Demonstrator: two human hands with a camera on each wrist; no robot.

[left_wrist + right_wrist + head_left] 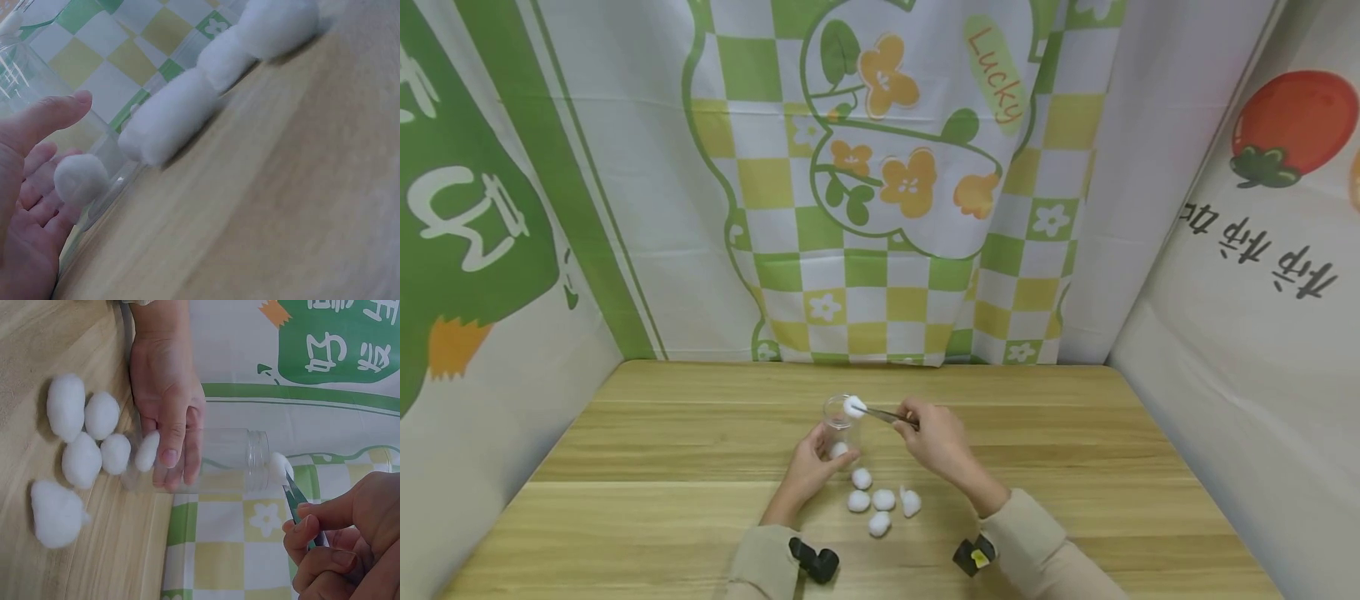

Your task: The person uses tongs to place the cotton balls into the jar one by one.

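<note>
My left hand [808, 468] grips a clear jar [228, 459] that stands upright on the table, thumb on the near side and fingers behind. One white cotton ball [81, 179] lies inside, near the bottom. My right hand [938, 440] pinches a pair of metal tweezers [883, 414] between thumb and fingers. In the tweezers' tips is another cotton ball [279, 467], right at the jar's open mouth. Several loose cotton balls [883, 500] lie on the table in front of the jar, between my two forearms.
The wooden table [700, 433] ends at a patterned cloth [865, 317] hanging behind it. Printed cloths also hang at the left and right sides. A black wrist camera [814, 560] is on the left sleeve and another camera [974, 555] on the right.
</note>
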